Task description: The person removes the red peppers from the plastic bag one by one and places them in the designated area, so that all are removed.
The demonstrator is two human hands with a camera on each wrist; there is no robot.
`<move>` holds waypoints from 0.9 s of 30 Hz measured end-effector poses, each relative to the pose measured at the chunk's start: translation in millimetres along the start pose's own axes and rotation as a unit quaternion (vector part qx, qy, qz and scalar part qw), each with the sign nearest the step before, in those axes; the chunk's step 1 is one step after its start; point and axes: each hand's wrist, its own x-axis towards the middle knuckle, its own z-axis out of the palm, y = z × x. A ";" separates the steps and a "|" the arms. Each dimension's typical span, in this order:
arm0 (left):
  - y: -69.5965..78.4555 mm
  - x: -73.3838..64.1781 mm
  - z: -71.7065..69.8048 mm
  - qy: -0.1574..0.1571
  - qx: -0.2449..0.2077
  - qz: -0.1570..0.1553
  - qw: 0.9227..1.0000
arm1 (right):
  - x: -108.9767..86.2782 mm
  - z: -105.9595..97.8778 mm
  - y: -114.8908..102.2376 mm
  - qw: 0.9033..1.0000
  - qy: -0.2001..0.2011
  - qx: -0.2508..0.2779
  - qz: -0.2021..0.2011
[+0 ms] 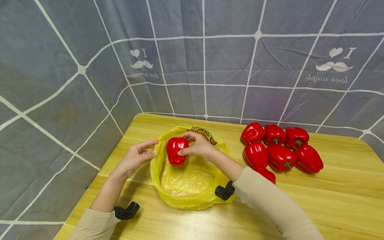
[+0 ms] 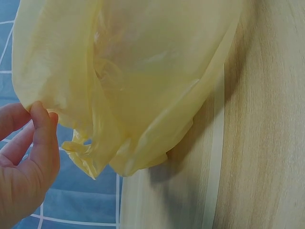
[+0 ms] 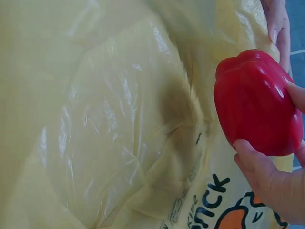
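Observation:
A yellow plastic bag (image 1: 187,183) stands with its mouth open on the table. My left hand (image 1: 138,158) pinches the bag's left rim between thumb and fingers; the left wrist view shows the thin yellow film (image 2: 143,90) at those fingertips. Over the bag's mouth, my right hand (image 1: 198,146) grips a red bell pepper (image 1: 176,151), thumb on one side and fingers on the other. In the right wrist view the same pepper (image 3: 257,105) hangs above the bag's crinkled inside, near the printed lettering. Its stem end points toward the right hand.
Several more red bell peppers (image 1: 280,156) lie in a cluster on the wooden table (image 1: 336,200), right of the bag. A grey curtain (image 1: 228,63) with white lines hangs behind and along the left side. Black wrist devices (image 1: 127,211) sit on both forearms.

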 end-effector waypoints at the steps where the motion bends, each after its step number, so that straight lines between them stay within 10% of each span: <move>1: 0.2 0.2 0.0 0.001 0.003 -0.001 1.000 | -0.9 -0.9 -0.5 1.000 -0.002 0.001 -0.004; 27: -0.1 1.4 0.6 0.002 0.000 -0.009 1.000 | -38.5 -22.9 -14.9 0.997 -0.025 0.048 -0.063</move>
